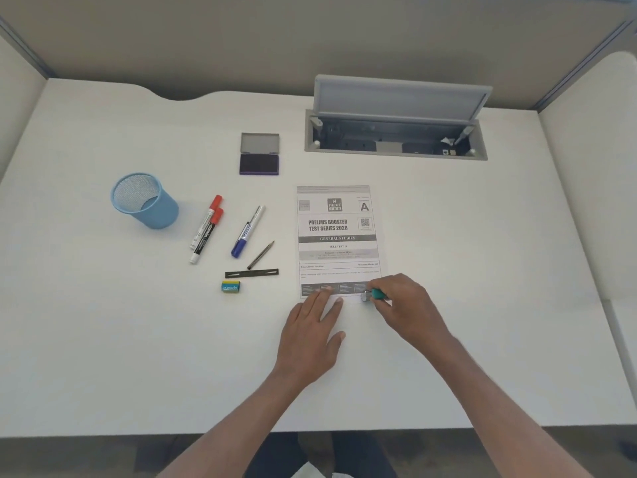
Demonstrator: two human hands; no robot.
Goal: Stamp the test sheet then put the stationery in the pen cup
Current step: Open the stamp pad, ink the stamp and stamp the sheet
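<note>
The printed test sheet (338,236) lies flat mid-desk. My left hand (312,334) rests flat, fingertips pressing the sheet's bottom edge. My right hand (408,307) grips a green-handled stamp (372,294) held against the sheet's lower right corner. An open purple ink pad (259,163) sits beyond the sheet. A blue mesh pen cup (144,200) stands at the left. Beside the cup lie two red-capped markers (206,229), a blue marker (247,232), a pencil (261,255), a black ruler (251,273) and an eraser (230,287).
An open grey cable hatch (396,132) with raised lid is set into the desk at the back right. Partition walls enclose the desk on three sides. The desk's front edge (103,431) runs near my arms.
</note>
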